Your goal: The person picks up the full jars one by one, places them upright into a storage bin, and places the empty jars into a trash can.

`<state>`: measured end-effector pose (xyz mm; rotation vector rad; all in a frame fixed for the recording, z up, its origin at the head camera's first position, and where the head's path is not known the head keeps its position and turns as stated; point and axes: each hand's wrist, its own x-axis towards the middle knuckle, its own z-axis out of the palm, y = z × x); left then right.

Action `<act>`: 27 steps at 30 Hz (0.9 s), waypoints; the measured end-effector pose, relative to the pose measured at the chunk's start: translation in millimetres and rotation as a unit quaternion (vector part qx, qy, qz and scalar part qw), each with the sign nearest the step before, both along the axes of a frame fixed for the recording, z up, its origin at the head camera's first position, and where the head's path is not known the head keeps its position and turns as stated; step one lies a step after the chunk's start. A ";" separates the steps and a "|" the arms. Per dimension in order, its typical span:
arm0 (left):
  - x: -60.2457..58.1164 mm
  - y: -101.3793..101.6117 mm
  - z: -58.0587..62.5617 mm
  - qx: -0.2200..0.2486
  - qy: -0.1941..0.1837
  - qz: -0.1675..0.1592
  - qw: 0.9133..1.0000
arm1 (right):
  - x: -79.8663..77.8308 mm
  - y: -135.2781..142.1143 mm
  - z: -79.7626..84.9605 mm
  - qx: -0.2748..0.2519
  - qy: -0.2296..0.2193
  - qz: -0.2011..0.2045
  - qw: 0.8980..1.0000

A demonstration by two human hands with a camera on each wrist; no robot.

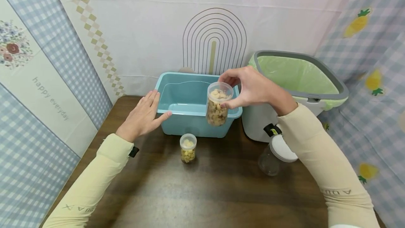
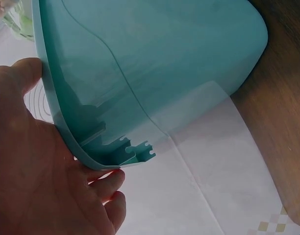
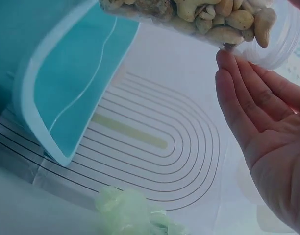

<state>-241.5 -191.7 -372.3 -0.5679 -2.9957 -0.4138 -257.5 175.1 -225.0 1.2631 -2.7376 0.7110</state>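
Note:
My right hand grips a clear plastic jar by its upper part, thumb in front. Cashew-like nuts fill most of it. In the head view the jar stands nearly upright and overlaps the front rim of a light blue tub. At the tub's left side, my left hand lies with fingers extended along the rim and the thumb pointing right. The left wrist view shows its fingertips right at the tub's corner. A smaller clear jar with pale yellow pieces stands on the table before the tub.
A grey-rimmed bin with a green liner stands right of the tub. Below my right forearm, a clear jar with a white lid sits tilted near the bin. A patterned cloth hangs behind the dark wooden table.

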 end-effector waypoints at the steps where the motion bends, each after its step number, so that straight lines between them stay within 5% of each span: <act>1: 0.2 0.1 0.0 0.000 -0.001 0.000 1.000 | -2.9 -0.9 1.6 0.001 0.001 -0.001 1.000; 14: 1.0 1.8 -1.0 0.003 0.001 -0.001 1.000 | -39.1 -21.6 9.2 0.021 0.019 -0.048 0.998; 27: 1.6 0.7 -0.9 -0.002 0.000 0.004 1.000 | -79.5 -31.9 -6.0 0.041 -0.014 -0.083 0.996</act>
